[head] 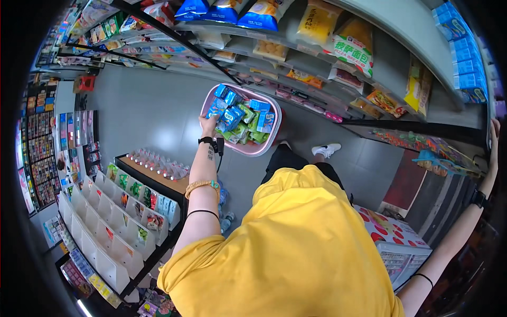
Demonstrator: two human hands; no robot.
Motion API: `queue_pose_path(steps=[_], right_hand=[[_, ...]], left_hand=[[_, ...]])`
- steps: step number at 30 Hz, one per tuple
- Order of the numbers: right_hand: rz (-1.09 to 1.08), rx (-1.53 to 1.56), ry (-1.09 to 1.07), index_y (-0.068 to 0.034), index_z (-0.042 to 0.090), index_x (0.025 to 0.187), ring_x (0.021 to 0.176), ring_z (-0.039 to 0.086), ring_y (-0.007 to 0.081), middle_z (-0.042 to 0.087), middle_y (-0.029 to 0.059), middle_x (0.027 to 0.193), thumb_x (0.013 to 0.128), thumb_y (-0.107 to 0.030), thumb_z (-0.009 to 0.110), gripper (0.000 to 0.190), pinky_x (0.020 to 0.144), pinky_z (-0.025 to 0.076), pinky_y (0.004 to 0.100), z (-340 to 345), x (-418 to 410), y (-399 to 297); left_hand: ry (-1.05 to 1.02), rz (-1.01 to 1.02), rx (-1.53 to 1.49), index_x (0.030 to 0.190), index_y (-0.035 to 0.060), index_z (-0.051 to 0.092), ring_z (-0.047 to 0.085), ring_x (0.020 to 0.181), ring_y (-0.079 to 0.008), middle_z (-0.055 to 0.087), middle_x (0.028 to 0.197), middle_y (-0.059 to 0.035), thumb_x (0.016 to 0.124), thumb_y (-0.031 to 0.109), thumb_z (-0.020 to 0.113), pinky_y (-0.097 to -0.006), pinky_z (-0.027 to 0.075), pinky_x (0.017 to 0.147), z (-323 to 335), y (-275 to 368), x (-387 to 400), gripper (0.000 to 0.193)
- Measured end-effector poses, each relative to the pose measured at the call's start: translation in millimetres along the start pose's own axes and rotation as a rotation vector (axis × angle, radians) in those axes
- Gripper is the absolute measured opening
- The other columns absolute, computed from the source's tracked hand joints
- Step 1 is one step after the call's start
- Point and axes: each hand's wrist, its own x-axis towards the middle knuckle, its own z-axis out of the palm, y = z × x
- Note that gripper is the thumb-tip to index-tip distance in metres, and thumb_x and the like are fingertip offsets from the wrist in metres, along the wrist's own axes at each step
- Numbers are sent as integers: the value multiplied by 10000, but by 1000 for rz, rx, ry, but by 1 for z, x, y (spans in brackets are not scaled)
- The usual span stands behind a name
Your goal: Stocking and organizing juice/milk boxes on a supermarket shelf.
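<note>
My left hand [209,123] reaches over the near-left rim of a pink plastic basket [259,152] on the floor. Its thumb and fingers close around a blue carton [217,108] at the top of the pile; part of the grip is hidden. Several more blue cartons and green packets [259,137] fill the basket. Far to the right, my right hand [495,130] is raised beside the shelf's end, below a row of blue cartons [469,67] on the upper shelf. Its fingers are partly hidden at the picture's dark rim, so their hold is unclear.
Shelves with bagged bread [351,51] rise ahead. A white compartment rack [115,233] and small bottles [158,163] on a brown-topped stand are at left. A clear bottle [227,222] is on the floor. At right stands a box with red dots [390,228].
</note>
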Motion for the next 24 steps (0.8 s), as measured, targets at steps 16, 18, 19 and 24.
queue_pose_path(steps=[16, 18, 19, 24], right_hand=[[81, -54, 65, -2, 632, 1201, 953, 536, 40, 614, -26, 1043, 1026, -224, 557, 293, 831, 420, 201, 0, 0, -8], [94, 0, -21, 12, 624, 1203, 982, 549, 52, 618, -15, 1051, 1026, -214, 558, 295, 872, 429, 211, -5, 7, 4], [72, 62, -82, 18, 619, 1205, 992, 553, 58, 620, -10, 1057, 1026, -207, 557, 295, 877, 429, 215, -7, 9, 11], [39, 27, -34, 26, 611, 1210, 996, 552, 61, 623, -2, 1063, 1027, -194, 551, 292, 862, 427, 215, -7, 11, 24]], left_hand=[[-315, -156, -304, 1340, -27, 398, 588, 1057, -253, 518, 1280, -156, 628, 29, 790, -445, 490, 895, -4, 29, -31, 815], [-2, -81, -79, 1340, -27, 412, 583, 1089, -271, 506, 1294, -184, 603, 81, 826, -408, 493, 934, 5, 27, -35, 852], [137, -33, 36, 1340, -27, 420, 581, 1105, -280, 500, 1300, -199, 590, 107, 844, -390, 494, 953, 8, 26, -36, 872], [299, -13, 212, 1372, -18, 368, 494, 1206, -345, 492, 1283, -223, 555, 154, 867, -433, 446, 1028, 20, 27, -50, 973]])
